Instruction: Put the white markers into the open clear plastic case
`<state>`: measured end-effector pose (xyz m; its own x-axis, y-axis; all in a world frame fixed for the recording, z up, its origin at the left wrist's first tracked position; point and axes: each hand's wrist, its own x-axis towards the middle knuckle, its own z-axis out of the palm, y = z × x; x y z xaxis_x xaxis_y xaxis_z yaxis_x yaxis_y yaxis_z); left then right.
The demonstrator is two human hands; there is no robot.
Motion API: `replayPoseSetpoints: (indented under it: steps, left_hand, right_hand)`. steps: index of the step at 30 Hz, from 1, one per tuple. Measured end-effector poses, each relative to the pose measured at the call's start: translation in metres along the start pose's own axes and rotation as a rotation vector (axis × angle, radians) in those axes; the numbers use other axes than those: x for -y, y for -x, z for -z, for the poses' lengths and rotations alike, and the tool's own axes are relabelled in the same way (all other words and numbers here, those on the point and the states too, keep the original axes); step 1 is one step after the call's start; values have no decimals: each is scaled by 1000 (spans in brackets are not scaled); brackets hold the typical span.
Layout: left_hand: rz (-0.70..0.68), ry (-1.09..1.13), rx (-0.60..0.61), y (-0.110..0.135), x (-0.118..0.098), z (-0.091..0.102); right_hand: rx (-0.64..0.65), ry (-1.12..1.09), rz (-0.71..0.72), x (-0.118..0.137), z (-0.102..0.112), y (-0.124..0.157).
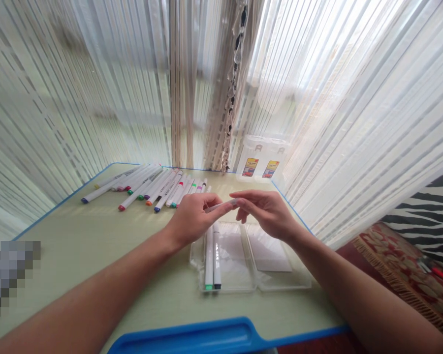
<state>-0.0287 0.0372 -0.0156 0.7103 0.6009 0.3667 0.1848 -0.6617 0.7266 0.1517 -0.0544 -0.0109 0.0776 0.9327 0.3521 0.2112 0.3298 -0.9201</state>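
Note:
Between my two hands, above the middle of the table, is a white marker (221, 204), held nearly level. The fingers of my left hand (196, 214) close around one end. My right hand (268, 209) pinches the other end between thumb and fingers, which hide its tip. Just below them lies an open clear plastic case (238, 282). Two markers rest side by side in its left half: a green-ended marker (208, 260) and a dark-ended marker (217, 258).
Many loose white markers (147, 189) with coloured ends lie at the back left. Two clear cases with yellow labels (260, 160) stand at the back right by the string curtain (133, 88). A blue tray edge (192, 339) runs along the front. A pixelated patch covers the left edge.

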Motion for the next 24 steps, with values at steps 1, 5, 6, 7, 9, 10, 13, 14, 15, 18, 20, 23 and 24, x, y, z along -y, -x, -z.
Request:
replayPoseSetpoints:
  steps: [1,5,6,7,9,10,13,14,15,18,20,23,24]
  left_hand:
    - [-11,-3,-12,0,0,0]
    - [-5,25,-120,-2,5,1]
    - [3,50,-151,-2,6,1]
    - [7,85,-179,-2,7,1]
    - [-2,165,-213,-2,6,0]
    - [-15,201,-218,-1,5,0]
    - [-66,271,-206,3,-2,-3]
    - [-85,286,-197,5,-5,-5]
    - [-104,300,-188,6,-8,-6]
    - [-162,327,-172,9,-13,-8]
    - [-198,320,-176,10,-14,-8]
    - [-243,300,-193,11,-16,-7]
    - [-257,297,-199,11,-17,-7]
  right_hand:
    - [-30,-9,3,-1,2,-1]
    - [-191,-102,-50,-8,13,-9]
    - [-223,-128,-77,-10,16,-10]
    - [-245,-149,-109,-11,18,-12]
    - [-254,-180,-185,-14,20,-13]
    - [-245,-189,-226,-15,20,-13]
    - [-205,-204,-309,-17,17,-11]
    - [-197,-206,-317,-17,16,-11]
    - [-191,-207,-318,-17,15,-10]
    - [-183,-205,-325,-14,14,-10]
    - [-181,-191,-338,-12,13,-10]
    - [-173,-152,-348,-10,11,-10]
    - [-167,-135,-344,-10,10,-9]
